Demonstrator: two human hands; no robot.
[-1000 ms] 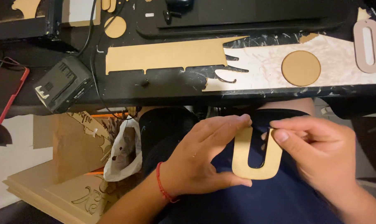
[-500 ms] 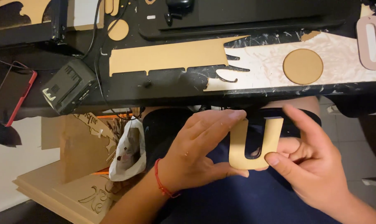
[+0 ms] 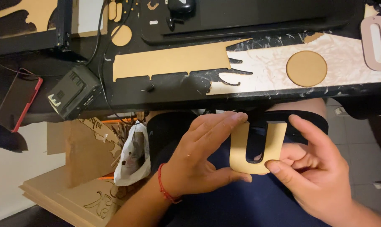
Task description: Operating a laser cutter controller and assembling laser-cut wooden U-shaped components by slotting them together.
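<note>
A tan wooden cut-out shaped like a U (image 3: pixel 257 149) is held over my lap, open end facing the table. My left hand (image 3: pixel 203 155) grips its left arm and bottom corner, fingers along the back and thumb under the base. My right hand (image 3: pixel 316 170) pinches the bottom right of the piece with thumb and fingers, the index finger raised beside its right arm. A red string bracelet circles my left wrist.
A black worktable edge (image 3: pixel 240 98) runs just above the hands, carrying a long notched wooden strip (image 3: pixel 169 63), a wooden disc (image 3: pixel 306 68), a pale oval ring (image 3: pixel 377 42), a black box (image 3: pixel 75 90) and a red-edged phone (image 3: pixel 18 98). Wooden panels (image 3: pixel 68 193) and a white bag (image 3: pixel 133 155) lie lower left.
The U-shaped piece has shifted slightly left and turned squarer to the camera. My right hand slid from its right arm down to the bottom right corner.
</note>
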